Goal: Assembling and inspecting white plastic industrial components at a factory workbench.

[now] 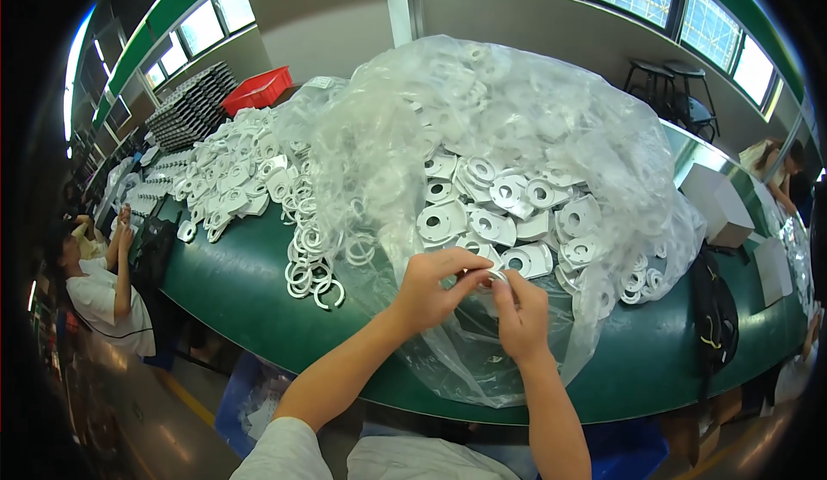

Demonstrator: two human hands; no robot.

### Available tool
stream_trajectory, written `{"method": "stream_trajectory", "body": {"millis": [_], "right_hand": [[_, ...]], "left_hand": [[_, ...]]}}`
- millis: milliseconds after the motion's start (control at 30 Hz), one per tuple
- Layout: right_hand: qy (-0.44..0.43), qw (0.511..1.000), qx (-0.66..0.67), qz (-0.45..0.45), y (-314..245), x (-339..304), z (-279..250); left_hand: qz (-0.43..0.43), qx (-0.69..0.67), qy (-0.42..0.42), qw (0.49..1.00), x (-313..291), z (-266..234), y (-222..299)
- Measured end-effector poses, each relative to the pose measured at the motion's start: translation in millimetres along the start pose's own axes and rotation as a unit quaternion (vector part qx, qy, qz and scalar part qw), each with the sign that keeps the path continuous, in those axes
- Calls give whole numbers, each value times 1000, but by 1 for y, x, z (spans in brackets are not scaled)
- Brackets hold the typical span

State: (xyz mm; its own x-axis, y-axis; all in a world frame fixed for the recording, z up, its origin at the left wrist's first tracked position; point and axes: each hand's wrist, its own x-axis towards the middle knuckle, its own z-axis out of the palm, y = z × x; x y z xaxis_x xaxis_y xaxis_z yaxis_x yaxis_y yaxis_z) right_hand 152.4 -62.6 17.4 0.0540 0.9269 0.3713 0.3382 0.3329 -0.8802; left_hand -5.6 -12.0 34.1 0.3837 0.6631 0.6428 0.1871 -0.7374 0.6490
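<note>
My left hand (433,289) and my right hand (524,318) meet over the front of a large clear plastic bag (379,144). Between their fingertips they pinch a small white curved piece, which looks like a ring (497,274); the fingers cover much of it. Just beyond, white plastic parts with round holes (488,225) lie heaped in the bag's opening. Left of my left hand, loose white split rings (303,275) are piled on the green table (250,308).
More white parts (233,165) spread leftward toward stacked dark trays (191,105) and a red bin (258,90). At right are a white box (717,204) and a black bag (715,308). A blue bin (237,407) stands below the table edge. A person (112,295) sits at left.
</note>
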Motion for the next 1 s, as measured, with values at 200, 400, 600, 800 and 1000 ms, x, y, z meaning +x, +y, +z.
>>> {"method": "stream_trajectory", "body": {"millis": [200,400,600,800,1000], "right_hand": [[-19,991,112,73,18,0,6],[-9,964,223,144,23,-1,7],[-34,942,299,148,28,2,5],[-35,954,254,158,20,2,6],[-11,961,217,169,16,4,0]], "left_hand": [[-230,-143,-40,962,0,3,-12],[-203,-127,-127,963,-2,7,-13],[-285,-241,-109,921,-4,1,-24],[-283,-215,-116,928,2,0,-21],[-238,-251,-144,927,-1,7,-29]]}}
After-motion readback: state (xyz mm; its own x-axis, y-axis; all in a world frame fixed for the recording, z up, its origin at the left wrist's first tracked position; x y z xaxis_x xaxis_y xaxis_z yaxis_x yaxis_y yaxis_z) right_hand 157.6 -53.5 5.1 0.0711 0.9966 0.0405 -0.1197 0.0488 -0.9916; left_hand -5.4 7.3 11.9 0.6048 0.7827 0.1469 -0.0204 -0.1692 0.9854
